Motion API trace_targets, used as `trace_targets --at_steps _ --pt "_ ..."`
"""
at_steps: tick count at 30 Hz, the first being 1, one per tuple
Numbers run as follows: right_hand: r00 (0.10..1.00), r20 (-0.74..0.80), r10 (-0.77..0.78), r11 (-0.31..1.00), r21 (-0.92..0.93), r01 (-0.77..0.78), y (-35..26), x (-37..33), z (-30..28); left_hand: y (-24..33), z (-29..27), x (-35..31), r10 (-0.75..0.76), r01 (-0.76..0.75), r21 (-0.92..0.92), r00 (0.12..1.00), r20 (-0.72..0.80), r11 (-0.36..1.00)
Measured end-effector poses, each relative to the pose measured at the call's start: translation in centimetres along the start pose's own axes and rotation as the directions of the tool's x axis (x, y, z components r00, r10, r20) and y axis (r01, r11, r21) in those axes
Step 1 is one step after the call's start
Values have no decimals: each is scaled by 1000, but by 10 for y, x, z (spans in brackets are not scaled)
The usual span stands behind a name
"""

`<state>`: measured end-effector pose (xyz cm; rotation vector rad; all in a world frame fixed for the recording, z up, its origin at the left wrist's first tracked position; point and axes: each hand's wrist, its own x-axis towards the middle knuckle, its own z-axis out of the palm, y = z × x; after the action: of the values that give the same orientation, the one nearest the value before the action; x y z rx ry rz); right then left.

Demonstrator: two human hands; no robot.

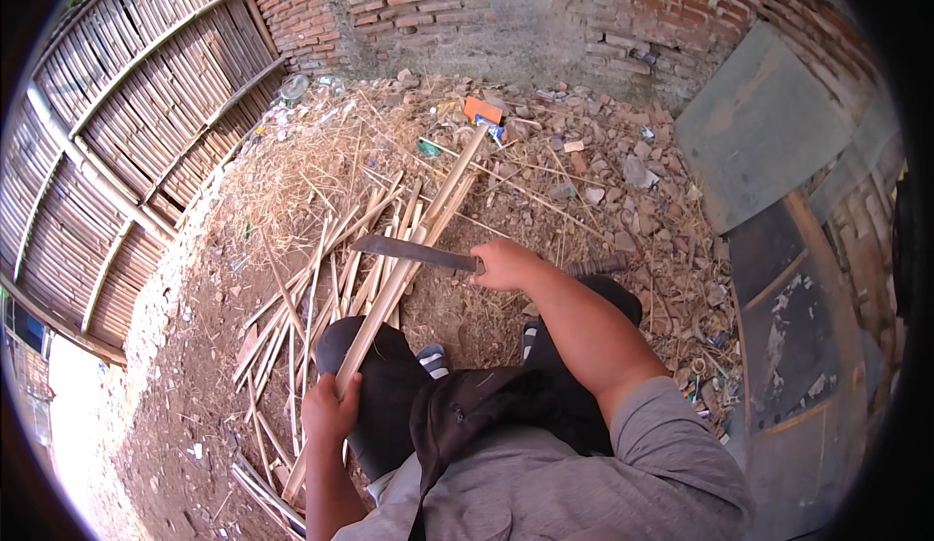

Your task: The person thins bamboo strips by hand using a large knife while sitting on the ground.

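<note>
My left hand [332, 407] is closed round a long pale bamboo strip [373, 323], which slants up and away from beside my left knee toward the rubble. In my right hand [503, 265] is the handle of a machete [413, 252]. Its dark, broad blade points left and lies across the strip; whether it touches the strip I cannot tell. Many split bamboo pieces [302, 293] lie in a loose heap on the ground to the left of the strip, some running under it.
A bamboo fence [165, 103] stands at the left and a brick wall [418, 1] at the back. Grey boards [769, 127] lean at the right. Broken bricks and litter [623, 181] cover the ground ahead. An orange piece [483, 110] lies by the strip's far end.
</note>
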<state>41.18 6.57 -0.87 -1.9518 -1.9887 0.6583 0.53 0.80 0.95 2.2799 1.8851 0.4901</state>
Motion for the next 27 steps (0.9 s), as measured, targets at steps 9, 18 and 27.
trace_targets --at_steps 9,18,27 --pt "1000 -13 -27 1000 13 27 1 1 2 0 1 0 -43 42 36 999 25 998" --pt "1000 -4 -18 999 35 18 -3 0 2 2 0 0 -41 41 30 999 13 999" --pt "998 -39 -41 999 18 41 -1 0 3 3 -1 0 -26 26 20 1000 3 999"
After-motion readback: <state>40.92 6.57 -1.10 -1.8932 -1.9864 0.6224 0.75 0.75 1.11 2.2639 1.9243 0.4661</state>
